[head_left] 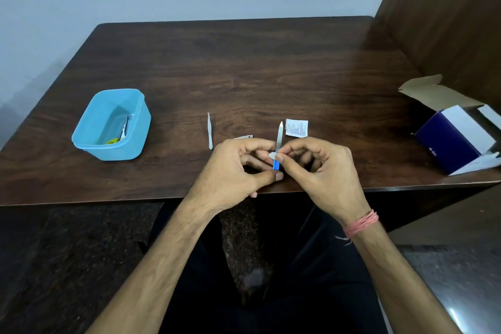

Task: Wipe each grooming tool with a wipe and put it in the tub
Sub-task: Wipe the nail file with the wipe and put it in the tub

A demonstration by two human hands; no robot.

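Observation:
Near the table's front edge my left hand [238, 168] grips the blue handle of a nail file [279, 135], whose metal blade points away from me. My right hand [317, 168] pinches a small white wipe [272, 155] against the file where blade meets handle. Silver tweezers [209, 131] lie on the table left of my hands. A nail clipper [244, 137] peeks out just behind my left hand, mostly hidden. The blue tub [89, 141] stands at the left and holds a small metal tool with a yellow part.
A torn white wipe sachet [296, 128] lies just beyond the file's tip. An open blue-and-white cardboard box [455, 141] sits at the table's right edge, beside a wooden side panel [447, 22]. The dark wooden table [244, 68] backs onto a pale wall.

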